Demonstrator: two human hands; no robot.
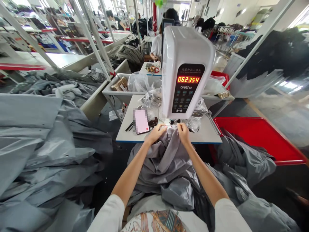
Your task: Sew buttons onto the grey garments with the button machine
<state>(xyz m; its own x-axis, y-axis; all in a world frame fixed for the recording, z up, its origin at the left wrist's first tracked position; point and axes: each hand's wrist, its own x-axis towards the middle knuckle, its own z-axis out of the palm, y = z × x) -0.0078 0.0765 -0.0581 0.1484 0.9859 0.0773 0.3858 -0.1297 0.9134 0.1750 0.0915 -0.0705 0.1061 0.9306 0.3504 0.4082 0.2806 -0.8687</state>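
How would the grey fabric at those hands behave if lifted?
The grey fabric would probably flop, given its loose folds over the table edge. Its sheen hints at some slipperiness. With so much bunched below, it might drag.

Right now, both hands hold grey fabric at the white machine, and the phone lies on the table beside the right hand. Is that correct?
The side is wrong: the head view shows the phone on the table beside the left hand. The rest stands.
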